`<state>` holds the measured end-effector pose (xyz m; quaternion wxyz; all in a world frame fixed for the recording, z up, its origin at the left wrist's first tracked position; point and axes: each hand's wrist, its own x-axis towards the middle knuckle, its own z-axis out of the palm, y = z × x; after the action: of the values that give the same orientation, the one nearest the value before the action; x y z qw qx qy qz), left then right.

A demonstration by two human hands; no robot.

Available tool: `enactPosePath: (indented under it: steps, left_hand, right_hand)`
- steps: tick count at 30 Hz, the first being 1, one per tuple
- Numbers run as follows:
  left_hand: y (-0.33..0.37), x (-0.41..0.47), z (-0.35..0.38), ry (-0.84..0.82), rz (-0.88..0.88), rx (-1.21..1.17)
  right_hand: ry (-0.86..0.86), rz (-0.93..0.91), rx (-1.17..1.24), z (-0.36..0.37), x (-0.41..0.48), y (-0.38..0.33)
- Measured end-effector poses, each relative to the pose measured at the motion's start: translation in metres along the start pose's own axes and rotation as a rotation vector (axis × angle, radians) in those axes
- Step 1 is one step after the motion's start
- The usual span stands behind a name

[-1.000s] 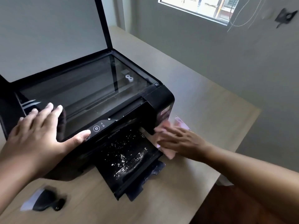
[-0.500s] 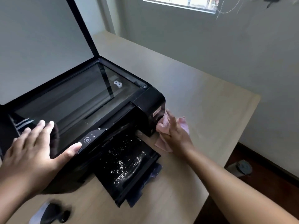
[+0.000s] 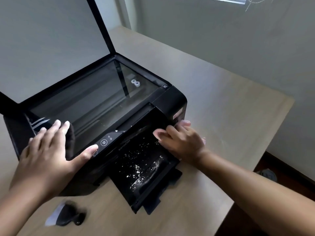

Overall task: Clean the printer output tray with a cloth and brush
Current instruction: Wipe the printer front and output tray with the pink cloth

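Observation:
A black printer stands on the wooden table with its scanner lid raised. Its output tray juts toward me, strewn with white crumbs and dust. My left hand rests flat on the printer's front left corner, fingers straight, thumb beside the control panel. My right hand grips a pink cloth at the tray's far right corner, against the printer's front. Most of the cloth is hidden under the hand. A small black brush with pale bristles lies on the table near me, left of the tray.
The scanner glass is exposed under the raised lid. The table's right edge drops to a dark floor, where a grey round object sits. A grey wall stands close behind.
My right hand has gathered up the pink cloth from the table beside the printer and moved it left onto the tray's far right corner. My left hand has stayed on the printer.

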<state>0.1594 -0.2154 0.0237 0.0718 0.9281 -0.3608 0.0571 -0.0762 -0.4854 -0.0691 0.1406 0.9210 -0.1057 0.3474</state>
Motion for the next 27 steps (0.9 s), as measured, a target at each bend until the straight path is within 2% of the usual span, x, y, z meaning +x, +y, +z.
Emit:
enactPosePath:
  steps: [4,9,11,14,15,18,20,21,25,26,27]
  left_hand:
    - [0.015,-0.006,-0.013,-0.01,-0.014,0.005]
    - [0.022,-0.007,-0.02,-0.038,-0.033,0.002]
    - [0.022,-0.007,-0.02,-0.043,-0.038,-0.002]
    - [0.025,-0.007,-0.023,-0.052,-0.038,-0.001]
    - [0.025,-0.007,-0.024,-0.052,-0.038,-0.002]
    - [0.026,-0.008,-0.025,-0.05,-0.034,0.005]
    - [0.025,-0.007,-0.024,-0.043,-0.033,0.005]
    - [0.024,-0.007,-0.023,-0.039,-0.03,0.006]
    - [0.022,-0.007,-0.018,-0.025,-0.032,0.002]
    - [0.023,-0.007,-0.018,-0.022,-0.034,0.001]
    - [0.022,-0.007,-0.017,-0.017,-0.035,-0.002]
  right_hand:
    - [-0.133,-0.043,0.013,-0.007,-0.013,0.005]
    - [-0.083,-0.053,0.001,-0.012,0.01,0.007]
    - [-0.204,-0.096,-0.031,-0.013,0.009,0.004]
    - [-0.558,-0.107,0.016,-0.017,0.006,-0.001]
    - [-0.616,-0.092,0.051,-0.018,0.006,0.0]
    - [-0.582,-0.086,0.138,-0.027,0.006,0.012]
    - [-0.623,-0.163,0.096,-0.04,0.007,0.022]
    - [-0.587,-0.183,0.061,-0.042,0.007,0.023]
    - [-0.303,-0.039,-0.105,-0.034,0.023,0.003]
    - [-0.317,-0.054,-0.116,-0.033,0.025,-0.002]
    - [-0.413,-0.074,-0.116,-0.03,0.025,-0.006]
